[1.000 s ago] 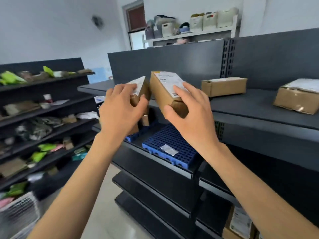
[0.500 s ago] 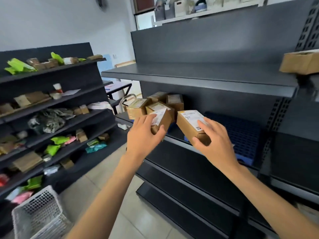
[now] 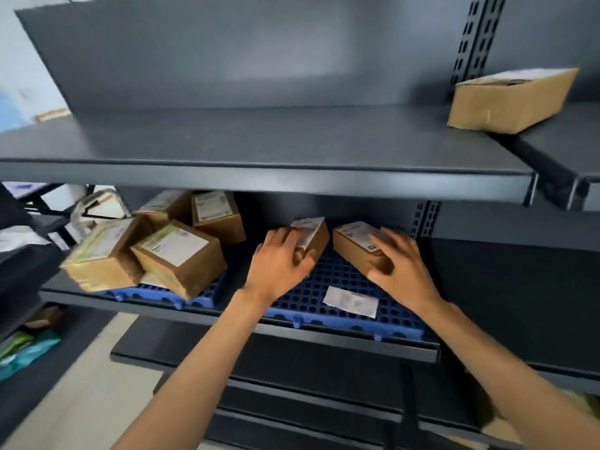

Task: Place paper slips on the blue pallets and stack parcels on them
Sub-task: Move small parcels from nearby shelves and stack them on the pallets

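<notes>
My left hand grips a small brown parcel with a white label, held over the right blue pallet on the middle shelf. My right hand grips a second labelled parcel at the back right of that pallet. A white paper slip lies flat on the pallet near its front edge. On the left blue pallet several labelled cardboard parcels are piled unevenly, one tilted over the front.
The dark upper shelf overhangs the pallets closely. A larger cardboard box sits at its right end. Lower shelves jut out beneath. Another rack with packets stands at the left.
Both hands moved from chest height in front of the shelf down and under the upper shelf, carrying the two parcels onto the right pallet. The view has swung closer to the shelf.
</notes>
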A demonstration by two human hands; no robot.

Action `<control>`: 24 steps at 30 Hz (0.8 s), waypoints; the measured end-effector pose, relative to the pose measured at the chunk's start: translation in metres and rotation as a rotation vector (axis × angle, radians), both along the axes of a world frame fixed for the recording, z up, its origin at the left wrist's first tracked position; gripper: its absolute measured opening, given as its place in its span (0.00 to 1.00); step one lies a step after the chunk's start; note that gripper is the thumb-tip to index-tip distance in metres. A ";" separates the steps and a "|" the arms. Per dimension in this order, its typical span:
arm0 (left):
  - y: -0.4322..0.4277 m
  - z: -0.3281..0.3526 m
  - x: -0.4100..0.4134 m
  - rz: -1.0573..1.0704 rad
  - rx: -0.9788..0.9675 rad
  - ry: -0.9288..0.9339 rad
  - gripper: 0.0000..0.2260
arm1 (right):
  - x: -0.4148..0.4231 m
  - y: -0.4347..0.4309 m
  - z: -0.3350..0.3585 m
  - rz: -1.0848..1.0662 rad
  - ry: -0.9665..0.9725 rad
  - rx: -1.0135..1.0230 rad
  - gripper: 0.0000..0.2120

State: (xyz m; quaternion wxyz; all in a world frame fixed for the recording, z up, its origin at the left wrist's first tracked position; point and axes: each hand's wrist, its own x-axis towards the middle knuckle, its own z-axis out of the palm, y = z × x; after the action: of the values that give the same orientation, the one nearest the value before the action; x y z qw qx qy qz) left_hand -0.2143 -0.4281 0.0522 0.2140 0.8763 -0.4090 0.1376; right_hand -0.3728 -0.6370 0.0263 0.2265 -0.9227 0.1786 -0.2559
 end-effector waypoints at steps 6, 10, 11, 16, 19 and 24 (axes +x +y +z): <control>-0.044 -0.012 0.068 -0.161 0.199 0.060 0.28 | 0.042 -0.062 -0.011 0.026 0.220 0.030 0.32; -0.052 -0.018 0.085 -0.319 0.076 0.167 0.12 | 0.053 -0.070 -0.012 -0.035 0.295 0.039 0.21; -0.054 -0.015 0.085 -0.339 0.037 0.163 0.13 | 0.054 -0.068 -0.010 -0.040 0.293 0.036 0.19; -0.055 -0.008 0.078 -0.362 0.002 0.120 0.07 | 0.044 -0.047 0.003 -0.009 0.268 -0.047 0.09; -0.062 -0.004 0.059 -0.401 -0.016 0.060 0.11 | 0.025 -0.031 0.007 -0.053 0.190 -0.123 0.25; -0.081 -0.010 0.001 -0.733 -0.115 0.127 0.18 | -0.040 0.006 -0.002 -0.226 0.112 -0.117 0.28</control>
State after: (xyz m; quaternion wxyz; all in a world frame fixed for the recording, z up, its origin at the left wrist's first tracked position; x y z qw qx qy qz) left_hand -0.2138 -0.5089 0.0420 0.3227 0.6650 -0.6732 0.0201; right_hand -0.4131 -0.6310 0.0248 0.1317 -0.9211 0.2786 -0.2377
